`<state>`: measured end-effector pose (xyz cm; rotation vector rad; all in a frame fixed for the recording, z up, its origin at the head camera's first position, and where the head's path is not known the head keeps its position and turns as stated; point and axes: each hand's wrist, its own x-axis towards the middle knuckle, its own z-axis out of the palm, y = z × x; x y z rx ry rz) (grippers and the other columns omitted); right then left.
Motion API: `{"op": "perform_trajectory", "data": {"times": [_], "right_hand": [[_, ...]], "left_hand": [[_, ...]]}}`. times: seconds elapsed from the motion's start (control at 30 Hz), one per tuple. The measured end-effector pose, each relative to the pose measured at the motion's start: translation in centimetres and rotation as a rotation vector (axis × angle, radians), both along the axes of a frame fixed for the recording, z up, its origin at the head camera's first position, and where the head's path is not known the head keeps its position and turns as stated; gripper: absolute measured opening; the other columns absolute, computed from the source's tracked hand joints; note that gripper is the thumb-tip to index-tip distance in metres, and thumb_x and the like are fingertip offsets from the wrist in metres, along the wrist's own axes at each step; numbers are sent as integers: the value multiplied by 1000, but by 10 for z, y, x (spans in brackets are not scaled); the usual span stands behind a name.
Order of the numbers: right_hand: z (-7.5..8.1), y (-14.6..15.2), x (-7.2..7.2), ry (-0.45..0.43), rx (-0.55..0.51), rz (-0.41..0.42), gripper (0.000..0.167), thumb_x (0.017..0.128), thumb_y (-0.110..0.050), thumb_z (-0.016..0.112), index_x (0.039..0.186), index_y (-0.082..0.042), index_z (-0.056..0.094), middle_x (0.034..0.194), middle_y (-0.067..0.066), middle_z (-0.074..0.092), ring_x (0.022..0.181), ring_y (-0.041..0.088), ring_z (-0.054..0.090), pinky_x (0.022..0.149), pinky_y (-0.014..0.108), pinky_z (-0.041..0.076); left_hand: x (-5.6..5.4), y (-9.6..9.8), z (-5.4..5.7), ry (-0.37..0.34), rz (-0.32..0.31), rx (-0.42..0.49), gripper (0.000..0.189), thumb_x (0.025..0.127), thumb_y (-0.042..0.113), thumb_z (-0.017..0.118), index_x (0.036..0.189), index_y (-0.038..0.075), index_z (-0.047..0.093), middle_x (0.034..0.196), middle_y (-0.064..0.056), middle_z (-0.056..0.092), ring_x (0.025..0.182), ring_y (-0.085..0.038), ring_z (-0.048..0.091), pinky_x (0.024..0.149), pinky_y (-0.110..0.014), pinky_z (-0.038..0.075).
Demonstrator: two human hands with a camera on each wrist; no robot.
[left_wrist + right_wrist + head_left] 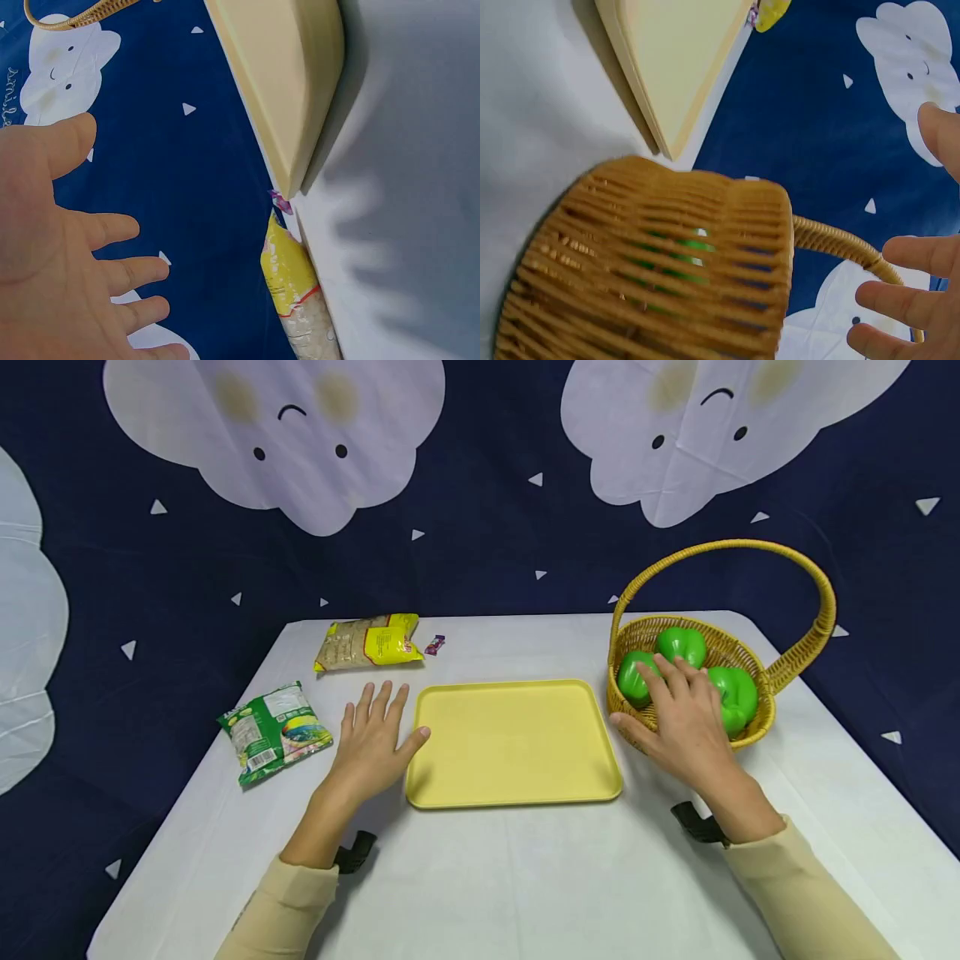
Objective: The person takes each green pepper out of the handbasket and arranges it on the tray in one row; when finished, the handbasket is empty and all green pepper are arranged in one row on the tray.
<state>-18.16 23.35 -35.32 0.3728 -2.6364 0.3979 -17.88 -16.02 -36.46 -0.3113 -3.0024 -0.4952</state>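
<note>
My left hand [371,752] hovers over the table just left of the yellow tray [513,743], fingers spread and straight, holding nothing. In the left wrist view its palm [45,255] faces the backdrop, with the tray's corner beyond. My right hand [686,722] is above the near left rim of the wicker basket [765,714], fingers loosely extended and overlapping the basket in the head view. Inside the basket lie three green bell peppers [738,697]. The right wrist view shows the fingers [900,300] apart from the basket's side, gripping nothing.
A green snack packet [277,731] lies on the left of the white table [510,877]. Farther back are a yellow bag of grain-like contents [367,642] and a small purple wrapped candy [435,645]. The basket's tall handle [817,618] arches over it. A dark cloud-print curtain hangs behind.
</note>
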Motion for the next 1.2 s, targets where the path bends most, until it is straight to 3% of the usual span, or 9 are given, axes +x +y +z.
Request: {"op": "perform_trajectory", "data": {"times": [0.43, 0.7, 1.0, 1.2], "right_hand": [[8, 30, 0, -44, -125, -100, 79, 82, -45, 69, 140, -1, 38, 141, 27, 38, 126, 51, 28, 104, 64, 18], [8, 50, 1, -69, -138, -185, 83, 83, -48, 66, 141, 3, 33, 138, 30, 39, 122, 54, 29, 99, 62, 22], [5, 67, 1, -122, -130, -251, 89, 85, -52, 62, 146, 1, 25, 137, 34, 37, 120, 55, 29, 89, 61, 24], [1, 74, 1, -121, -122, -274, 87, 84, -52, 62, 143, 3, 30, 127, 36, 42, 111, 54, 32, 81, 58, 26]], "left_hand": [[1, -11, -11, -10, -19, 59, 71, 95, 47, 47, 150, 10, 24, 156, -20, 18, 146, -41, 3, 114, -63, 4], [1, -18, -15, -23, -32, 91, 68, 94, 44, 50, 149, 9, 27, 154, -21, 24, 145, -43, 8, 113, -65, 7], [3, -26, -20, -93, -65, 139, 66, 94, 42, 52, 147, 8, 31, 151, -23, 30, 142, -45, 17, 110, -67, 16], [5, -31, -22, -142, -62, 169, 66, 94, 41, 53, 147, 9, 32, 152, -21, 30, 142, -44, 17, 110, -68, 16]]}}
